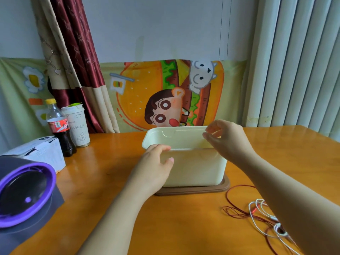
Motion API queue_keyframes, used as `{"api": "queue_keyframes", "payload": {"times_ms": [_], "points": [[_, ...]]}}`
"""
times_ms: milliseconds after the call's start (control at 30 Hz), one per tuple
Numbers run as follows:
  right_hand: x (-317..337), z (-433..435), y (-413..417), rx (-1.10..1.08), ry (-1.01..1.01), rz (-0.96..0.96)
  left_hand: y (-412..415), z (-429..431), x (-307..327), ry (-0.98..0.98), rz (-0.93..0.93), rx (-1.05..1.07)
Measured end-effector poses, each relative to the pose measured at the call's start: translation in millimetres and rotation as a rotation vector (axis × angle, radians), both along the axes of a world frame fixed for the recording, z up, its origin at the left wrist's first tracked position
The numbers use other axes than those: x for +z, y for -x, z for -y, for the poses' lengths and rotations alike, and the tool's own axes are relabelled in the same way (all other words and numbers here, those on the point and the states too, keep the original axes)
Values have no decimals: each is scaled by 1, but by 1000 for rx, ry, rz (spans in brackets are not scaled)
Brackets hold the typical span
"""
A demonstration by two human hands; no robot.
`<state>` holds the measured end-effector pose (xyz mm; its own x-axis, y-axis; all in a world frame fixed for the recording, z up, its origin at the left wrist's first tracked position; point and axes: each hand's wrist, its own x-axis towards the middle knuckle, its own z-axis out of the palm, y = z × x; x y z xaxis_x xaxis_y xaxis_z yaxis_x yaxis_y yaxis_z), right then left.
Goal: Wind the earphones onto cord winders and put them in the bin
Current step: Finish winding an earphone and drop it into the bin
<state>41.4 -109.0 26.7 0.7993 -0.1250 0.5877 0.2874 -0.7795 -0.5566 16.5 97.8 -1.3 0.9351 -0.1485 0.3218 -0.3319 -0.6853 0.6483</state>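
Left hand [156, 161] grips bin [202, 168] rim; right hand [225, 139] above opening, grasp unclear; earphones [257, 201] partly behind forearm.

Brightness: you have soft, even daylight, and colours read clearly.
Source: the pale vertical blinds [303, 61] on your right glow brightest.
Glare: the glossy wooden table [103, 155] throws back broad pale sheens.
Shadows: a faint, soft-edged shadow lies on the table left of the cream bin [202, 168], beside your left hand [156, 162].
Blur: your right hand [226, 138] smears slightly at the fingertips, and the purple-rimmed object [24, 192] at the left edge looks soft.
Distortion: the blinds slant outward towards the right edge.
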Motion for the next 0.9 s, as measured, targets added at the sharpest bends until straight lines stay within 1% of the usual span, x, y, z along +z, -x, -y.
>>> {"api": "queue_keyframes", "payload": {"times_ms": [133, 200, 233, 267, 333, 400, 467, 500, 567, 667, 733, 767, 833, 900], "points": [[-3, 9, 30, 42, 100, 78, 5, 8, -4, 10, 79, -35], [-7, 16, 47, 77, 174, 62, 13, 16, -6, 33, 128, -71], [-8, 21, 56, 96, 210, 21, 18, 20, -7, 33, 140, -95], [-10, 27, 65, 115, 255, -41, 23, 25, -8, 17, 134, -122], [-18, 44, 82, 162, 387, -237, 35, 37, -12, -56, 57, -190], [-26, 61, 96, 206, 518, -470, 45, 47, -16, -195, -51, -272], [-38, 78, 111, 211, 584, -652, 55, 58, -19, -344, -138, -360], [-44, 85, 117, 204, 596, -718, 59, 63, -21, -405, -166, -402], [-54, 94, 129, 184, 630, -783, 65, 76, -23, -517, -171, -467], [-65, 105, 138, 139, 672, -731, 72, 99, -23, -631, -124, -513], [-66, 106, 140, 129, 618, -662, 73, 113, -26, -669, -87, -535], [-63, 106, 141, 139, 551, -634, 74, 120, -27, -669, -63, -543], [-50, 105, 144, 182, 375, -580, 76, 132, -26, -609, -39, -550], [-32, 102, 146, 219, 262, -498, 77, 141, -22, -482, -76, -552]]}}
